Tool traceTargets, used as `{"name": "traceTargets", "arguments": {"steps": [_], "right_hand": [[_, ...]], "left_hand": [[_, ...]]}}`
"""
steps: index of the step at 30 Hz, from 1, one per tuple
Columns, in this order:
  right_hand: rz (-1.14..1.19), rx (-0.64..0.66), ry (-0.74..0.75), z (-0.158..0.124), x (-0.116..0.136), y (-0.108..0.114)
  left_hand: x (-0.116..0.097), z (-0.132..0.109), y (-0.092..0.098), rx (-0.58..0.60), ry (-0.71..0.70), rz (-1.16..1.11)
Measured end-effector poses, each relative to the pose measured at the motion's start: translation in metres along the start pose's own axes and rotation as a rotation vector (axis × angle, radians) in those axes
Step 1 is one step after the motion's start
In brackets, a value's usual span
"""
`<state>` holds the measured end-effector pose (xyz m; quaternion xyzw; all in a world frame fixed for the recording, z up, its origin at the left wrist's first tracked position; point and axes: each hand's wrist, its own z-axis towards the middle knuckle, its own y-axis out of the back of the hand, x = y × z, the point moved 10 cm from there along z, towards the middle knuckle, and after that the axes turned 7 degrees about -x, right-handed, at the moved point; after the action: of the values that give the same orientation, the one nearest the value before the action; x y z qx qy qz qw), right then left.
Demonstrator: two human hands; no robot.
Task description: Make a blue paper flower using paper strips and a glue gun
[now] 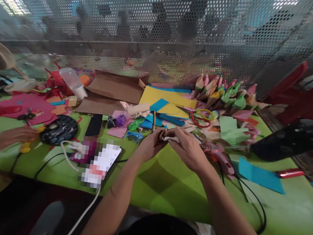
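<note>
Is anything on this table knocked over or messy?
Yes: a clear plastic bottle lies tipped on its side at back left, and coloured paper scraps litter the green table cover beyond the left hand and right hand, which pinch a pale paper piece.

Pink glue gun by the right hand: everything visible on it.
The pink glue gun looks plastic and lies on its side on the green table, just right of the right hand, which pinches a paper piece. A black cord runs from it towards the table's near edge. Contact with the hand cannot be told.
</note>
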<state>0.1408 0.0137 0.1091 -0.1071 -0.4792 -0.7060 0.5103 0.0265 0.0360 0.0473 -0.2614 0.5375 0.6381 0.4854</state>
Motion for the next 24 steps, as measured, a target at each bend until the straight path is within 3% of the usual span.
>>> {"name": "traceTargets", "arguments": {"steps": [3, 12, 24], "right_hand": [[0.003, -0.065, -0.001, 0.001, -0.004, 0.002], [-0.114, -0.451, -0.07, -0.005, -0.011, 0.03], [-0.316, -0.383, 0.146, -0.012, 0.022, 0.012]], "left_hand": [[-0.007, -0.002, -0.004, 0.041, -0.009, 0.008], [-0.016, -0.004, -0.008, 0.083, 0.018, -0.047], [-0.015, -0.004, 0.005, -0.016, 0.07, -0.14]]}}
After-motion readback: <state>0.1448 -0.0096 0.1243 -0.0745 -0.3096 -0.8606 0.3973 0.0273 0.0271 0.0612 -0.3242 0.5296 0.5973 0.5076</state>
